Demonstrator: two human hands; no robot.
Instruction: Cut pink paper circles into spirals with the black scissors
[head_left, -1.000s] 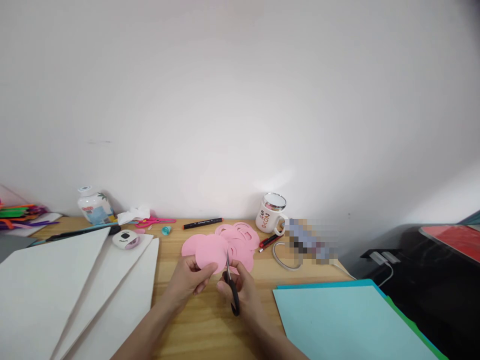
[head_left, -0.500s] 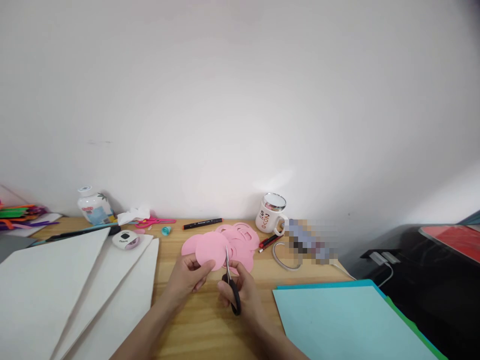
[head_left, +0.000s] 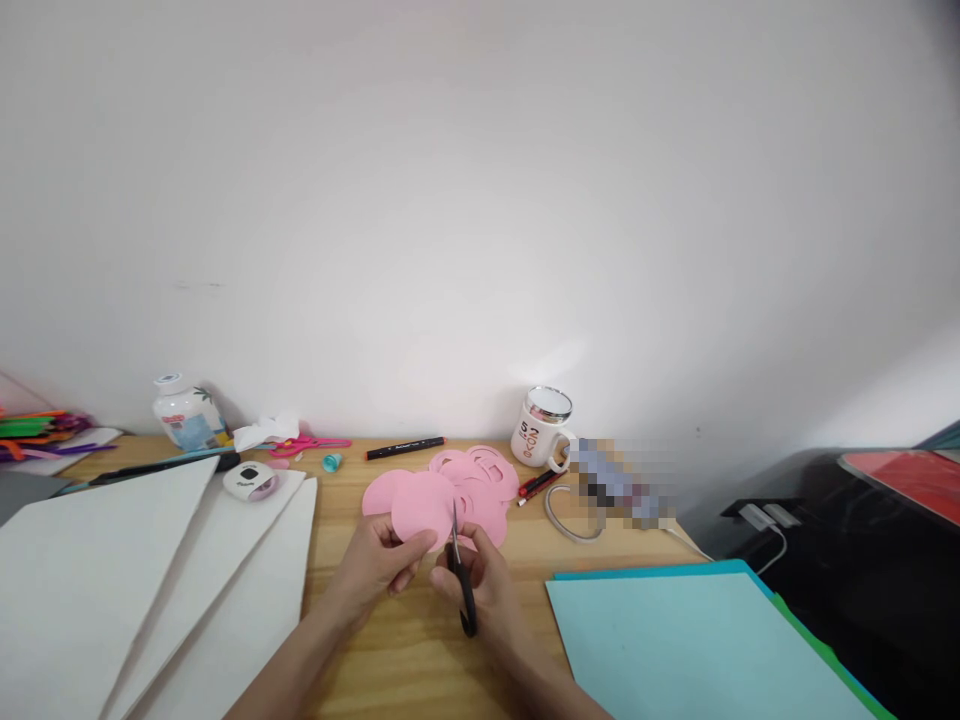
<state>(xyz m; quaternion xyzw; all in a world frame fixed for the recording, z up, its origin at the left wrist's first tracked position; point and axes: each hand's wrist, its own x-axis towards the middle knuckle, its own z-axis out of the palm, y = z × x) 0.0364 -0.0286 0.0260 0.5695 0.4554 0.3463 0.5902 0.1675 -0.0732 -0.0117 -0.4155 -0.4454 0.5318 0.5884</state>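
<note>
Pinched at its lower edge by my left hand (head_left: pixel 386 558) is a round pink paper disc (head_left: pixel 421 505). My right hand (head_left: pixel 480 585) is closed round the black handles of a pair of scissors (head_left: pixel 461 580). Their blades point away from me and lie at the disc's right edge. Behind and under the disc, several pink paper pieces (head_left: pixel 480 485) overlap on the wooden table (head_left: pixel 375 650), some with cut-out shapes in them. Part of this pile is hidden by the disc and my fingers.
Large white sheets (head_left: pixel 150 580) lie left, bearing a small white device (head_left: pixel 251 481). A black marker (head_left: pixel 405 448), pink scissors (head_left: pixel 311 443) and a lidded mug (head_left: pixel 536 430) stand or lie along the wall. Light blue sheets (head_left: pixel 675 640) cover the right front.
The scissor blades have closed together at the disc's right edge. The disc has turned and tilted slightly in my left hand. The pile stays where it was.
</note>
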